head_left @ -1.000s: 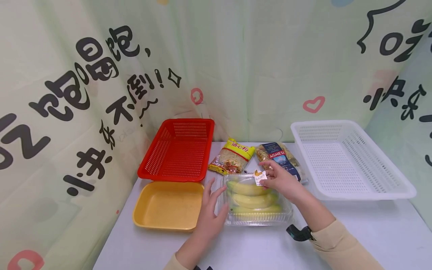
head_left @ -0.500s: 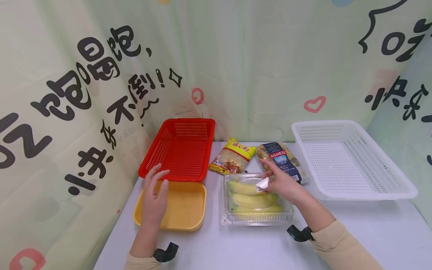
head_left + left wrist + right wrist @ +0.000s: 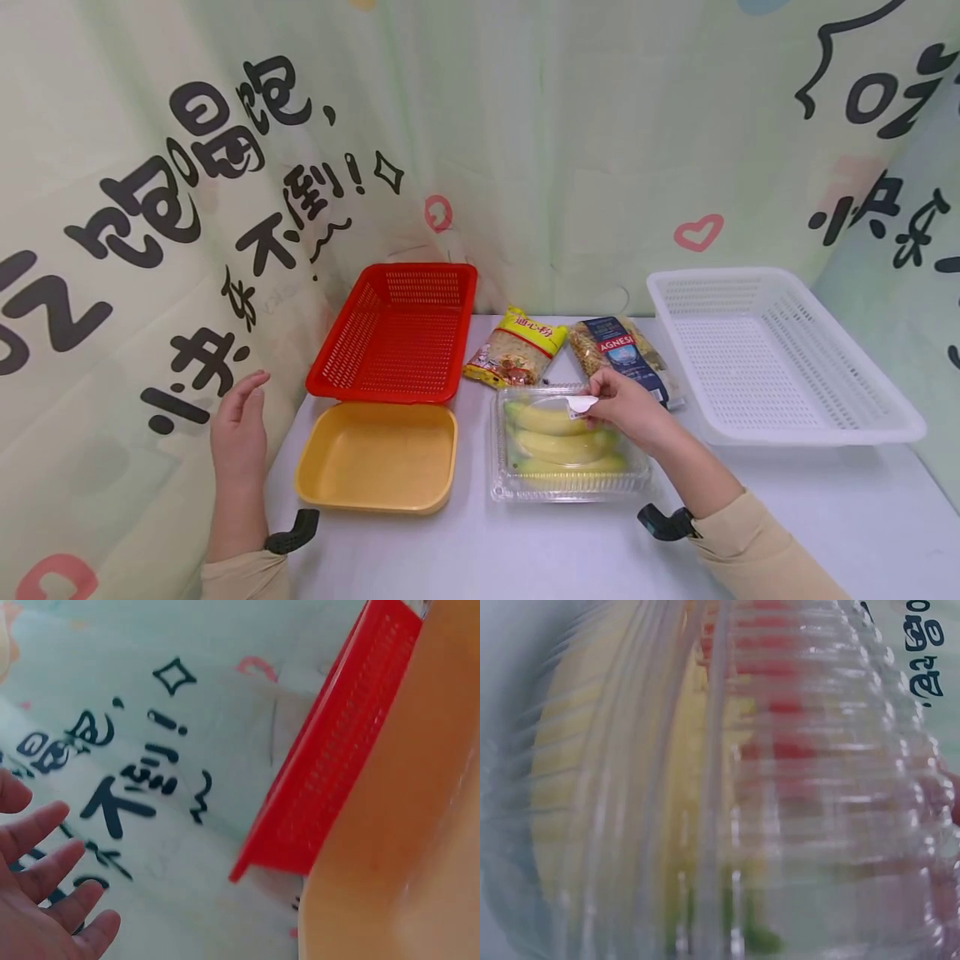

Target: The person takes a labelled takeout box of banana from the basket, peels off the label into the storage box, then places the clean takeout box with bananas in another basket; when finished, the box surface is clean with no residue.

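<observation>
The right hand (image 3: 626,408) pinched a small white sticker (image 3: 581,405) above the clear banana clamshell (image 3: 568,446), mid-table beside the yellow tray (image 3: 375,457). The left hand (image 3: 238,429) hung spread and empty at the table's left edge. Peeling slowly and low would likely spare the lid.

Yellow bananas (image 3: 558,442) in clear box (image 3: 570,487), red perforated basket (image 3: 397,333), white basket (image 3: 780,367), yellow tray (image 3: 375,458)

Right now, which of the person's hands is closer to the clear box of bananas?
Right. The right hand pinches a small sticker over the clear box of bananas; the left hand hovers far off, beyond the yellow tray.
</observation>
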{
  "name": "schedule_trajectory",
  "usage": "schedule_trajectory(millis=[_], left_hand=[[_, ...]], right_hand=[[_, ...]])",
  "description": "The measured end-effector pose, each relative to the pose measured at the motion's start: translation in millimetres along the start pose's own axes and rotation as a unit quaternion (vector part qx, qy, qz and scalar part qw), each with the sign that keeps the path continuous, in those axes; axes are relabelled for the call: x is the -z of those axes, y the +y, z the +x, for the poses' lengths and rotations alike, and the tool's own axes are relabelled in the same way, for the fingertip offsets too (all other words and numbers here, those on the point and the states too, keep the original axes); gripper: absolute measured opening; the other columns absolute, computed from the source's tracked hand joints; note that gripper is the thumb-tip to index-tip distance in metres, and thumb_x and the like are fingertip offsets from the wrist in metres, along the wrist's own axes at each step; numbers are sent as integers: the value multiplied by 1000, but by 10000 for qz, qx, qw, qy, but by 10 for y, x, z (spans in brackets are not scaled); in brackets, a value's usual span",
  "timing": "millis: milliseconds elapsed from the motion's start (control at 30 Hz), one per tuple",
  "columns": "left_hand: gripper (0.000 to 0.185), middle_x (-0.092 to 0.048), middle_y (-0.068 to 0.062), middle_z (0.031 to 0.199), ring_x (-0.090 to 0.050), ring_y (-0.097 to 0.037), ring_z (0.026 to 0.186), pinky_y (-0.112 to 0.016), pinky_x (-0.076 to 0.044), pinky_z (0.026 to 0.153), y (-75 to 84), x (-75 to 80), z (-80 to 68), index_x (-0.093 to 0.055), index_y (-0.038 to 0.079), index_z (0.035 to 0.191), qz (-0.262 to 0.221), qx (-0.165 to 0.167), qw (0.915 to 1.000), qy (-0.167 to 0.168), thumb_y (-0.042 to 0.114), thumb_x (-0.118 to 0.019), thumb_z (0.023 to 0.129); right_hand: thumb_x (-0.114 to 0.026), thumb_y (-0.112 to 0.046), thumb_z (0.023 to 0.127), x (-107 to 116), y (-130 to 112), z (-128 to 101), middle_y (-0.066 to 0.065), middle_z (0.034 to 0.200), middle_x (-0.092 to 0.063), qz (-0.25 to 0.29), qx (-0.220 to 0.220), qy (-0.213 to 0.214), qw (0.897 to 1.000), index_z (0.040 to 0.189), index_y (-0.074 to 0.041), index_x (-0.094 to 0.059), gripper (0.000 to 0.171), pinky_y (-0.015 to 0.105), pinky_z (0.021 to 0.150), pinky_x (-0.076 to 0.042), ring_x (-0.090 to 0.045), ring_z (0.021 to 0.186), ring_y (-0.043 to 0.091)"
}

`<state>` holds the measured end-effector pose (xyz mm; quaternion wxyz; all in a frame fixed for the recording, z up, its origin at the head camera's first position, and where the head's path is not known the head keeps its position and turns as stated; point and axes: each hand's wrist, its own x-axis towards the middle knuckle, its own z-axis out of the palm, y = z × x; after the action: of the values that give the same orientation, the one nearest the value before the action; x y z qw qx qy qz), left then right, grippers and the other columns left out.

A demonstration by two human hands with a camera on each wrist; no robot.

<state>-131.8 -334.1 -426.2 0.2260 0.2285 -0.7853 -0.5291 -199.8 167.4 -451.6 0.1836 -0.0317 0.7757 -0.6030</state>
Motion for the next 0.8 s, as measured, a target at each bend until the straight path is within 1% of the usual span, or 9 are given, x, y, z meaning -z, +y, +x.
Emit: schedule_trajectory(millis=[100, 200, 267, 333, 433, 500, 567, 667, 800], left_hand=[[41, -49, 5, 149, -43, -21, 136, -44, -36, 116, -89, 59, 57, -62, 26, 134, -207, 503, 9985, 100, 42, -39, 104], [44, -46, 4, 152, -43, -24, 138, -44, -43, 103, -203, 88, 81, -59, 32, 136, -165, 1152, 9932, -22, 50, -36, 103], [46, -45, 1, 153, -42, -27, 140, -40, -46, 90, -294, 96, 96, -58, 33, 137, -50, 1406, 9899, -161, 53, -35, 102], [48, -45, -1, 154, -42, -28, 141, -38, -45, 85, -385, 96, 106, -57, 33, 138, 23, 1585, 9869, -300, 55, -35, 102], [50, -47, -5, 151, -43, -28, 139, -39, -47, 102, -504, 74, 125, -56, 23, 139, -69, 1509, 9878, -378, 51, -35, 103], [51, -49, -6, 147, -45, -25, 136, -41, -40, 114, -567, 49, 129, -55, 17, 139, -147, 1445, 9885, -413, 48, -35, 104], [51, -51, -6, 143, -46, -21, 133, -40, -38, 116, -615, 19, 136, -55, 13, 138, -179, 1386, 9890, -475, 46, -35, 105], [51, -52, -5, 142, -48, -18, 132, -36, -39, 115, -661, -20, 132, -54, 13, 138, -192, 1439, 9872, -661, 47, -35, 104], [52, -52, -5, 142, -49, -18, 133, -28, -42, 111, -699, -52, 122, -53, 13, 140, -340, 1472, 9852, -810, 47, -35, 104]], right_hand=[[-59, 2, 94, 7, 11, 4, 12, 101, -61, 74, -21, 80, 9999, 95, -3, -46, 13, 36, 78, -58, -62, 82, 22], [-61, 0, 93, 20, 23, 5, 11, 101, -62, 186, -10, 85, 9998, 94, -3, -50, 12, 35, 79, -59, -64, 85, 22], [-63, -2, 93, 28, 30, 2, 9, 99, -63, 290, 12, 40, 9996, 97, -2, -53, 11, 33, 79, -59, -64, 85, 20], [-64, -5, 93, 33, 33, -4, 7, 97, -64, 396, 25, -1, 9992, 101, 0, -55, 12, 32, 79, -59, -64, 85, 18], [-66, -8, 93, 34, 37, -12, 5, 95, -67, 516, 39, -91, 9986, 106, 3, -58, 19, 32, 80, -59, -65, 84, 16], [-67, -9, 93, 29, 38, -15, 4, 95, -67, 636, 45, -136, 9979, 109, 3, -58, 22, 32, 80, -59, -65, 84, 15], [-67, -9, 93, 24, 41, -16, 3, 96, -67, 731, 57, -155, 9972, 111, 2, -59, 23, 32, 81, -59, -65, 83, 14], [-65, -8, 94, 13, 41, -17, 3, 97, -66, 805, 87, -88, 9967, 111, 0, -59, 20, 30, 79, -59, -64, 82, 14], [-58, -3, 96, 3, 43, -18, 5, 100, -65, 748, 105, 47, 9971, 103, 0, -63, 9, 29, 77, -59, -65, 82, 14]])
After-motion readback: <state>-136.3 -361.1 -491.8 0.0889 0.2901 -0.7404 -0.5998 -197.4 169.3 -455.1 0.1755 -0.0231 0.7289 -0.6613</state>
